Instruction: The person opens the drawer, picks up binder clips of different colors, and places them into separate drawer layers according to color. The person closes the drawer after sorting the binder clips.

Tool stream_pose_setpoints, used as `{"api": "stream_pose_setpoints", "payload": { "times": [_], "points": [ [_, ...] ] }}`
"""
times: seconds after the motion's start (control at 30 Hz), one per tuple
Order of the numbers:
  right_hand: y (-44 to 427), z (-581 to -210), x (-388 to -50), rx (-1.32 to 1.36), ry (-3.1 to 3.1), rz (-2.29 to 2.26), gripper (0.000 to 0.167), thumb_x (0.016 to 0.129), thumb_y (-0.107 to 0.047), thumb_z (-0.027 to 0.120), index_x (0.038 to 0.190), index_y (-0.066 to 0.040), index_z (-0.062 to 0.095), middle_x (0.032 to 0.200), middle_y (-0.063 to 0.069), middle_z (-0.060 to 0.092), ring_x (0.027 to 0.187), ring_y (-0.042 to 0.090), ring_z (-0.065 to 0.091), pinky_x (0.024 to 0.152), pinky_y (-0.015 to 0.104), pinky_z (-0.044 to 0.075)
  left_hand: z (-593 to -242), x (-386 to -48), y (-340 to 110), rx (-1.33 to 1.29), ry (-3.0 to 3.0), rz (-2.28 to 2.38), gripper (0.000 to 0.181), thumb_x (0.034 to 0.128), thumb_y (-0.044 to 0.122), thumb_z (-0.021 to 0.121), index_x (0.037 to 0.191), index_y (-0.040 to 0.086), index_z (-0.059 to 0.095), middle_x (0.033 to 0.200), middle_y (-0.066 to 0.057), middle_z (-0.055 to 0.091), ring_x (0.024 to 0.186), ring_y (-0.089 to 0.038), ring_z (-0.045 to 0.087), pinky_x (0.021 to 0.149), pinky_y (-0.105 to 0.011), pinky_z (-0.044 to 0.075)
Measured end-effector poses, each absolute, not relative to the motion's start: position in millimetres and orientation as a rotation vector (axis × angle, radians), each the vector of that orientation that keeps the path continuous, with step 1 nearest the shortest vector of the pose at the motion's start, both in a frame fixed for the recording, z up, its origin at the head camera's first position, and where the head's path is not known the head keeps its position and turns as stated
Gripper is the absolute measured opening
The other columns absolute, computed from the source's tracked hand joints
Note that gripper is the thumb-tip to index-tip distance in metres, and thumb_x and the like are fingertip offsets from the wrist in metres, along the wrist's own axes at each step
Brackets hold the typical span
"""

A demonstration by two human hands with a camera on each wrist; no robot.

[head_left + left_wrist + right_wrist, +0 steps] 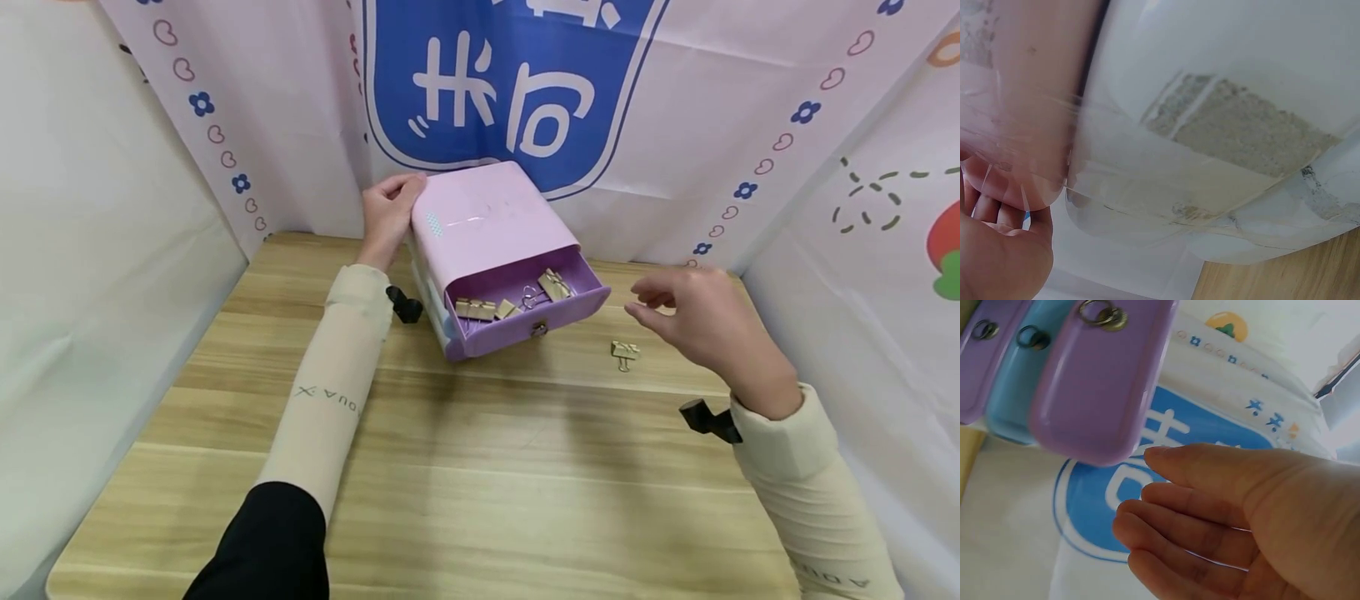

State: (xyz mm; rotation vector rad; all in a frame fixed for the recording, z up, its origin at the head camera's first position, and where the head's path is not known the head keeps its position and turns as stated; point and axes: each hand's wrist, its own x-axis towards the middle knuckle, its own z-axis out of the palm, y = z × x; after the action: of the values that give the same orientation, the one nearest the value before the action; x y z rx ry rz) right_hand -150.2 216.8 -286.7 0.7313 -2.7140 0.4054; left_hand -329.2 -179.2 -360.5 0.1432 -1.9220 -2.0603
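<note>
A small drawer box point(487, 208) with a pink top stands at the back of the table. Its top purple drawer point(577, 307) is pulled out, and several gold binder clips point(555, 285) lie inside. My left hand point(386, 218) holds the box's back left corner; in the left wrist view its fingers point(1007, 215) curl behind the edge. To the right of the drawer hovers my right hand point(701, 321), fingers loosely bent and holding nothing. On the table just below that hand lies one gold binder clip point(625, 352).
Below the pulled drawer, a blue drawer point(1019, 381) and another purple drawer point(988, 356) are shut, each with a ring pull. A printed cloth point(675, 167) hangs close behind the box. The wooden table point(480, 500) stretches toward me.
</note>
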Motion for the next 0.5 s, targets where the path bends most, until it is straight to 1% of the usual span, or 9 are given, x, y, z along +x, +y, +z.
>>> {"api": "stream_pose_setpoints", "payload": {
  "times": [0.1,0.23,0.37,0.5],
  "points": [
    [226,-296,-153,0.722,-2.718,0.39,0.005,0.09,-0.011,0.082,0.095,-0.01,0.082,0.084,0.004,0.079,0.077,0.02,0.073,0.071,0.045,0.058,-359,-329,-179,0.146,-1.92,-2.059,0.029,0.0958,0.036,0.079,0.114,0.013,0.081,0.104,0.004,0.076,0.092,-0.009,0.067,0.081,-0.022,0.053],
    [236,-314,-160,0.703,-2.819,0.401,0.012,0.092,-0.011,0.08,0.101,-0.004,0.081,0.088,0.01,0.08,0.079,0.024,0.075,0.072,0.047,0.061,-358,-329,-179,0.146,-1.921,-2.059,0.029,0.0959,0.036,0.079,0.114,0.014,0.081,0.104,0.004,0.076,0.093,-0.01,0.066,0.081,-0.022,0.053],
    [245,-340,-169,0.68,-2.934,0.422,0.017,0.094,-0.01,0.078,0.107,0.002,0.079,0.094,0.015,0.08,0.084,0.028,0.077,0.077,0.049,0.063,-359,-329,-179,0.142,-1.923,-2.062,0.028,0.0955,0.036,0.079,0.113,0.013,0.081,0.104,0.003,0.076,0.093,-0.01,0.066,0.082,-0.022,0.053],
    [253,-366,-180,0.649,-3.017,0.396,0.022,0.095,-0.01,0.078,0.112,0.003,0.077,0.102,0.019,0.079,0.091,0.032,0.077,0.083,0.051,0.062,-360,-329,-180,0.146,-1.928,-2.063,0.029,0.0952,0.037,0.08,0.113,0.014,0.081,0.105,0.003,0.076,0.095,-0.01,0.066,0.083,-0.022,0.053]
  ]
}}
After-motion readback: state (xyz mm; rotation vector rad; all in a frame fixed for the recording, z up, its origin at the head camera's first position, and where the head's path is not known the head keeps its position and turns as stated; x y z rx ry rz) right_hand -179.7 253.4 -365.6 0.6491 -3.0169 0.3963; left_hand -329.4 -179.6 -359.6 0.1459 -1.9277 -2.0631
